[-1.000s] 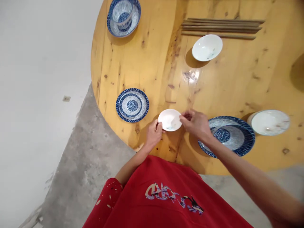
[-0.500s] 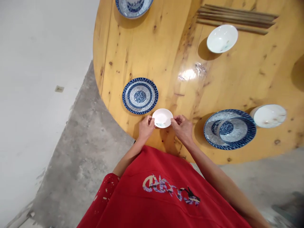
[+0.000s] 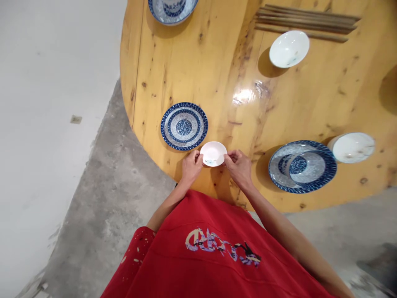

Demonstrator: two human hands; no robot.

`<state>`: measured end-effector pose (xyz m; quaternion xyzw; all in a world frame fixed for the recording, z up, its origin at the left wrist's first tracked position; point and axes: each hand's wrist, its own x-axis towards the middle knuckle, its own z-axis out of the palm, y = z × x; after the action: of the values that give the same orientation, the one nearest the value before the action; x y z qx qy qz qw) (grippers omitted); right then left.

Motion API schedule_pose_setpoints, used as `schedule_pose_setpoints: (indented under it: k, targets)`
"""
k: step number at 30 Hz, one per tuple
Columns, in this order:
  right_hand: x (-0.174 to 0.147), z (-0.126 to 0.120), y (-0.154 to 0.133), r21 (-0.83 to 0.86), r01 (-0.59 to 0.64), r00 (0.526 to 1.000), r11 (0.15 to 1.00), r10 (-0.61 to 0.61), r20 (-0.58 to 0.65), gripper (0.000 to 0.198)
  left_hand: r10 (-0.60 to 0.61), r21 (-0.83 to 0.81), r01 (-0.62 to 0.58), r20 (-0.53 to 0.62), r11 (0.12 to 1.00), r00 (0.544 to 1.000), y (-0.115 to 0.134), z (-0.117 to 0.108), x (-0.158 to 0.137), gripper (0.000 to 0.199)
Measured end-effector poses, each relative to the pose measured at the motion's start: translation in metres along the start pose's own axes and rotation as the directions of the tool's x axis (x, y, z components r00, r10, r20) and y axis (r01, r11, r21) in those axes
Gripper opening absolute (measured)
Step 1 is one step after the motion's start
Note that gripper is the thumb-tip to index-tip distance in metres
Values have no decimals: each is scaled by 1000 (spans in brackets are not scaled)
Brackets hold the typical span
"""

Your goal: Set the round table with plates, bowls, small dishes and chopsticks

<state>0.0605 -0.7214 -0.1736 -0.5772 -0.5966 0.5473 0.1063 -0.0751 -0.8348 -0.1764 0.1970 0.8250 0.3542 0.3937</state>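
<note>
One small pale fitting (image 3: 76, 119) marks the white wall (image 3: 46, 66) at the left of the frame, with grey floor (image 3: 108, 186) to its lower right. Next comes a round-edged wooden table (image 3: 211, 78), filling the centre and upper right. At its upper left, a blue-and-white bowl (image 3: 159, 16) is cut by the top edge of the frame. Below, left of centre, a blue-and-white plate (image 3: 184, 126) lies flat, banded with concentric rings.

The left hand (image 3: 191, 167), just below this plate, pinches the near left rim of a small white dish (image 3: 213, 154) between thumb and fingers. The dish occupies the centre of the frame, near the table's edge, hollow side up; whether it touches the wood cannot be told. Beneath it in the frame extends a red garment (image 3: 211, 279) with printed lettering. The right hand (image 3: 239, 167) pinches the opposite rim, its thumb and fingers closed on it.

Further right, a white bowl (image 3: 289, 49) appears at the upper right, beside a row of brown sticks (image 3: 307, 20). Below it sits a deep blue-patterned dish (image 3: 329, 167); at far right, another white bowl (image 3: 353, 148) adjoins it in the frame.
</note>
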Motion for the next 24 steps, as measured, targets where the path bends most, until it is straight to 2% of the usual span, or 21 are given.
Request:
schedule_pose_setpoints:
  k: [17, 21, 24]
  targets:
    - [3, 4, -1, -35, 2, 998, 999, 0, 55, 19, -49, 35, 49, -1, 998, 999, -7, -2, 4, 14]
    - [3, 2, -3, -26, 27, 997, 999, -25, 76, 26, -6, -25, 6, 6, 1000, 1000, -7, -9, 3, 17]
    - [5, -6, -6, 0, 32, 999, 999, -32, 33, 30, 28, -30, -28, -15, 999, 999, -12, -17, 0, 20]
